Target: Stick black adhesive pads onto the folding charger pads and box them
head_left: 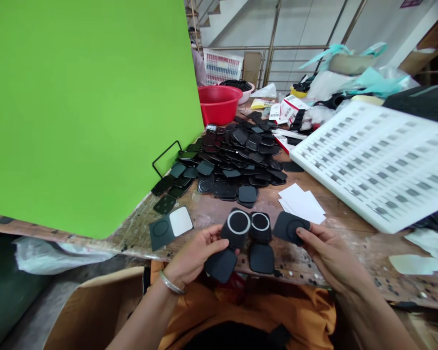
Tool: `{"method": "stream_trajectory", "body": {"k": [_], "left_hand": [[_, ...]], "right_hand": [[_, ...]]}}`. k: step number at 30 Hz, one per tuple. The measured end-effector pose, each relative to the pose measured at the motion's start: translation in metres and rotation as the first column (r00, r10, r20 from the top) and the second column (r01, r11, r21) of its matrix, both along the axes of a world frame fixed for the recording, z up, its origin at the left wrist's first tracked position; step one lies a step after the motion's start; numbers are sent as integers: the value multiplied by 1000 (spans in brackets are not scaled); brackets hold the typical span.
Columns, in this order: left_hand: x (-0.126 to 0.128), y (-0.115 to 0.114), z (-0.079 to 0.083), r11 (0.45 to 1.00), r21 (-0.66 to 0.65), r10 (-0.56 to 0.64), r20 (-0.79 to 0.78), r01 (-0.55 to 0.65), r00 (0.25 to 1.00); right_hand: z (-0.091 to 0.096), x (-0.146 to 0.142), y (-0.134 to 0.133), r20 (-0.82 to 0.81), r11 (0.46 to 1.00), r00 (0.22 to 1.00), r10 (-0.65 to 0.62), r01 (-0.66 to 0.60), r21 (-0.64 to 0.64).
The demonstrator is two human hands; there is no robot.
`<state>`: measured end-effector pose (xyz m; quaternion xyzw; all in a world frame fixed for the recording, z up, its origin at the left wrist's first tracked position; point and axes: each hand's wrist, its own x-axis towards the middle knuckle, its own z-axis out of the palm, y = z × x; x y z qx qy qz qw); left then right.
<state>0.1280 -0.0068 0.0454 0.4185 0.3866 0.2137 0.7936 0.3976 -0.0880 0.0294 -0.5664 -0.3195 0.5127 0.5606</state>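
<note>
My left hand (208, 248) is closed on a black two-panel folding charger pad (228, 245), with a white ring on its upper panel and a plain lower panel angled toward me. Beside it on the table lies a similar folding charger pad (262, 243), white ring up. Between thumb and fingers, my right hand (319, 240) grips a dark square charger panel (288, 227) with a faint ring outline. Left of my hands, one opened pad (161, 231) shows a dark ringed half and a white half (181, 221).
A large heap of black square panels (241, 150) covers the middle of the wooden table (131, 233). A green board (87, 107) rises at left. White cards (302, 203) and a slotted white tray (379, 160) lie at right. A red basin (221, 104) stands behind.
</note>
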Motion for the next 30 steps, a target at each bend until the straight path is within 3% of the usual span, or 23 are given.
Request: {"method": "stream_trajectory", "body": {"k": [2, 7, 14, 21, 30], "left_hand": [[5, -4, 3, 993, -73, -85, 46, 88, 995], [14, -10, 1, 968, -115, -213, 83, 221, 974], [17, -15, -3, 958, -106, -263, 44, 266, 964], [16, -19, -4, 938, -133, -313, 77, 321, 947], [18, -17, -7, 929, -145, -329, 104, 341, 939]], "right_hand": [[7, -2, 0, 7, 998, 998, 57, -57, -32], [16, -10, 4, -12, 963, 977, 211, -210, -171], [12, -27, 11, -54, 877, 905, 422, -422, -229], [11, -37, 13, 14, 868, 890, 456, -441, -226], [9, -37, 14, 16, 846, 888, 460, -432, -313]]}}
